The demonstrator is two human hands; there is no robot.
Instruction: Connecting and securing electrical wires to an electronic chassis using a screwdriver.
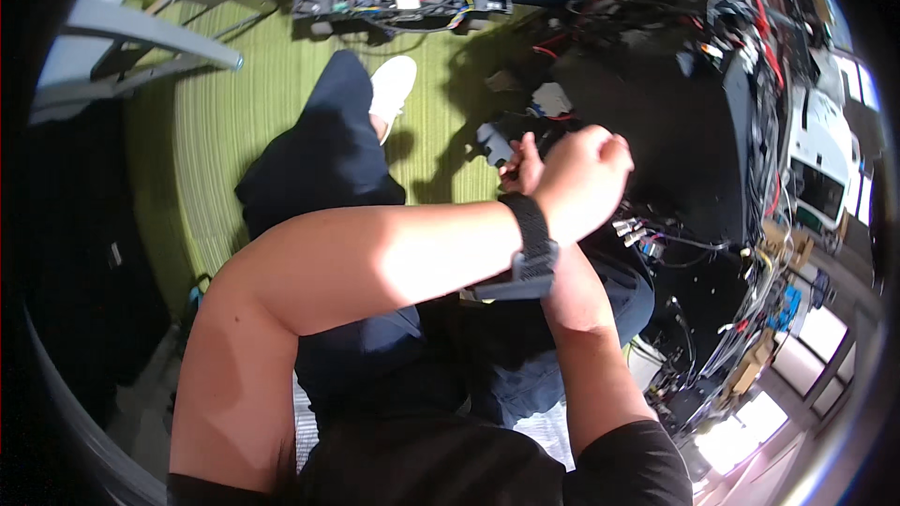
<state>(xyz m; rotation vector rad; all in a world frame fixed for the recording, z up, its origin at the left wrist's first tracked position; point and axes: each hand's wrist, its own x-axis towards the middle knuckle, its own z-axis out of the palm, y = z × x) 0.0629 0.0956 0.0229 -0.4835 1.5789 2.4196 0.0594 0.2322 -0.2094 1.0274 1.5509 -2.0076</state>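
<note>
My left forearm reaches across my lap to the right, a black wristband (pixel 535 236) round its wrist. The fingers of my left hand (pixel 586 178) are curled closed over the edge of a dark surface; whatever they hold, if anything, is hidden. Partly behind it, my right hand (pixel 527 166) shows a thumb and bent fingers pressed round something dark that I cannot make out. Just beyond those fingers is a small grey block-shaped part (pixel 494 143). A white piece with a blue and red wire (pixel 551 99) lies close to both hands.
A black panel (pixel 656 122) with tangled wires (pixel 722 19) fills the right side. Loose cable connectors (pixel 637 232) hang near my left wrist. An open electronic assembly (pixel 403 2) stands ahead on the green carpet (pixel 216 131). Grey metal legs (pixel 150 30) are at upper left.
</note>
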